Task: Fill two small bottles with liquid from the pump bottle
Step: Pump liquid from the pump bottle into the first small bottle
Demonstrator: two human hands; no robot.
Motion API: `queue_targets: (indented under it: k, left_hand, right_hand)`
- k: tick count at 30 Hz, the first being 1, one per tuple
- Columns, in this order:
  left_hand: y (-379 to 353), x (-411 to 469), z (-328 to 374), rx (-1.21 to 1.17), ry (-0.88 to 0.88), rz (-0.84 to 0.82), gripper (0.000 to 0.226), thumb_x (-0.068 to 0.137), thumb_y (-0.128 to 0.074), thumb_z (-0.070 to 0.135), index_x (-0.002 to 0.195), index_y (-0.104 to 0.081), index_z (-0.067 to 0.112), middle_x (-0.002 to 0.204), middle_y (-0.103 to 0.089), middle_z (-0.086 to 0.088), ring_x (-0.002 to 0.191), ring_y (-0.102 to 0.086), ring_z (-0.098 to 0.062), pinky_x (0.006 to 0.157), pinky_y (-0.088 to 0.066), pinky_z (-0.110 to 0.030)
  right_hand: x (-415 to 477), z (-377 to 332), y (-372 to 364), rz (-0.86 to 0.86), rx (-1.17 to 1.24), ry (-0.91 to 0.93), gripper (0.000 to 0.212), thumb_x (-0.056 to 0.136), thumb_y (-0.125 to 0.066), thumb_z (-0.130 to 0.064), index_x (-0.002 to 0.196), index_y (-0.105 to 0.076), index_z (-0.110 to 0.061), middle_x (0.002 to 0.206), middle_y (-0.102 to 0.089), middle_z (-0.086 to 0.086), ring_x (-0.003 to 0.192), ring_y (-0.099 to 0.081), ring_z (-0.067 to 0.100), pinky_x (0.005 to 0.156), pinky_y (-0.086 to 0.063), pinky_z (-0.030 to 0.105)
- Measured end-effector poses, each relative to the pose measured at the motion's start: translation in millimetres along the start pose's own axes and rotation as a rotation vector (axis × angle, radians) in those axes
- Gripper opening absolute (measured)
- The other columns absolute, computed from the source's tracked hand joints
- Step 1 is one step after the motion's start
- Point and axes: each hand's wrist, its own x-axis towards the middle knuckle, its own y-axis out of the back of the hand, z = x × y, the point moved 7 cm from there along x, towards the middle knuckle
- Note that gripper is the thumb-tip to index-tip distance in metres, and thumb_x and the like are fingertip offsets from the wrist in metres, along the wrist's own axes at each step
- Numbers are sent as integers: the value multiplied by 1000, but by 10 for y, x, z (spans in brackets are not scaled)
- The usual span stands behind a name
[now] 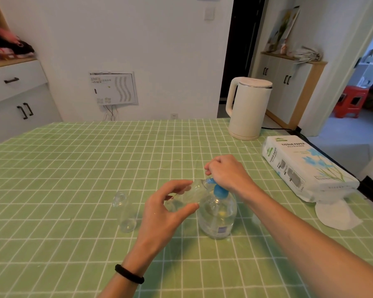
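A clear pump bottle [216, 214] with a blue pump head [219, 190] stands on the green checked tablecloth [73, 168]. My right hand [226, 172] rests curled on top of the pump head. My left hand [166, 209] holds a small clear bottle [186, 197] tilted, its mouth right at the blue nozzle. A second small clear bottle [124, 211] stands upright and uncapped to the left, apart from both hands, with a little liquid at its bottom.
A cream electric kettle [247, 108] stands at the back right. A tissue paper pack [304, 168] lies at the right edge with a loose tissue [336, 214] in front of it. White cabinets stand behind the table.
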Motion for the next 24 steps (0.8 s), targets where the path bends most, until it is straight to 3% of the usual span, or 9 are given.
queue_targets:
  k: [3, 5, 7, 9, 10, 12, 24]
  left_hand:
    - [12, 13, 39, 2, -14, 11, 46, 77, -92, 19, 117, -75, 36, 110, -77, 20, 111, -70, -7, 91, -47, -13]
    - [17, 25, 58, 5, -18, 9, 46, 78, -91, 20, 117, -75, 37, 111, -77, 21, 112, -69, -7, 93, -47, -12]
    - [26, 30, 63, 8, -20, 10, 46, 78, -91, 21, 118, -75, 37, 112, -77, 21, 113, -69, -7, 93, -47, -11]
    - [24, 21, 62, 4, -19, 12, 47, 78, -91, 21, 118, -74, 37, 112, -77, 22, 112, -69, -6, 92, -47, -10]
    - [18, 19, 61, 3, -18, 13, 47, 77, -91, 21, 118, -74, 37, 112, -77, 22, 112, -69, -5, 92, -47, -10]
    - [4, 17, 47, 10, -15, 13, 47, 77, -92, 21, 118, -74, 37, 112, -77, 22, 112, -69, -5, 92, -47, -10]
    - [-20, -14, -11, 11, -2, 20, 46, 76, -92, 20, 117, -75, 35, 111, -77, 21, 112, -69, -5, 92, -47, -10]
  right_hand:
    - [33, -74, 47, 4, -9, 29, 36, 97, -51, -16, 117, -75, 3, 124, -78, 18, 119, -72, 39, 105, -57, 56]
    - [61, -103, 53, 19, -26, 58, 33, 99, -53, -18, 113, -75, 1, 107, -81, 18, 94, -75, 36, 93, -60, 50]
    - [66, -101, 38, 22, -39, 63, 33, 100, -52, -19, 111, -74, 3, 87, -75, 16, 76, -66, 30, 79, -58, 44]
    - [55, -75, 29, 8, -25, 44, 35, 98, -51, -14, 116, -74, 5, 105, -80, 19, 97, -75, 39, 92, -61, 49]
    - [40, -71, 34, 5, -18, 32, 36, 97, -50, -12, 118, -74, 6, 119, -79, 20, 114, -73, 42, 101, -60, 55]
    - [10, -72, 42, 10, -12, 21, 37, 96, -49, -11, 119, -74, 6, 127, -76, 20, 125, -68, 41, 107, -55, 60]
    - [-58, -3, 17, 32, -25, 5, 37, 99, -48, -18, 114, -76, 0, 118, -81, 14, 110, -75, 38, 98, -60, 56]
